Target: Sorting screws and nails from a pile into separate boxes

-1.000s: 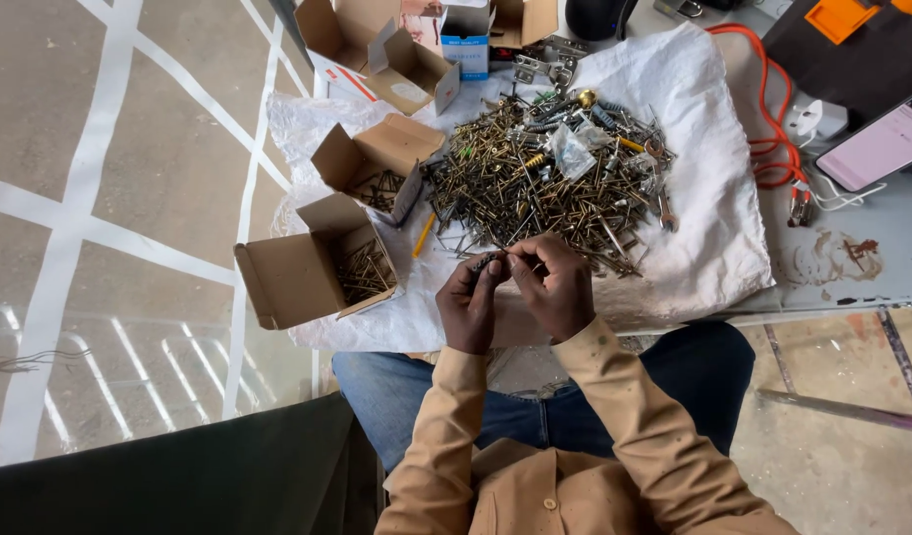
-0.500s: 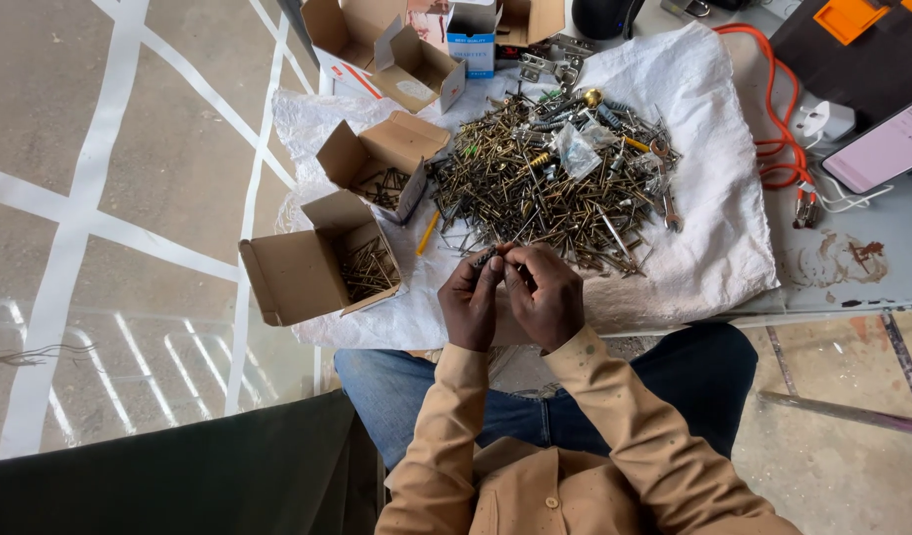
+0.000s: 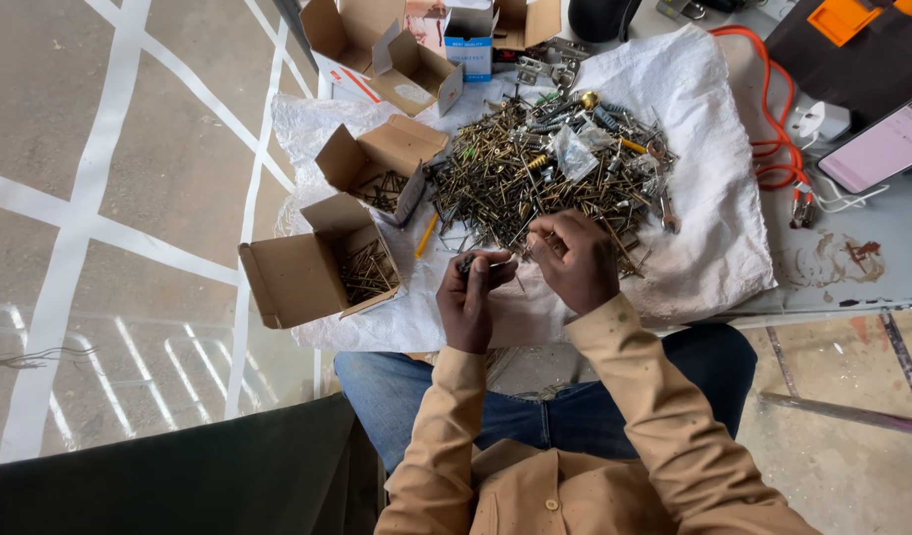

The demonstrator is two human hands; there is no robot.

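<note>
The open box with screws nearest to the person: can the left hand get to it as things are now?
Probably yes. The open box lies just left of the left hand on the white cloth, its top open and nothing between them. The hand already holds a few screws, though.

Your screw pile (image 3: 535,178) lies on the sheet (image 3: 713,238) at upper centre; open boxes (image 3: 317,267) sit left of it.

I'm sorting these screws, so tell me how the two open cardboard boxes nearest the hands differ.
The nearer box sits close to the left hand, at the cloth's corner; the farther box lies higher up, touching the screw pile. The nearer box's screws show plainly; the farther box's are mostly shadowed. Both are brown, open and hold dark screws.
</note>
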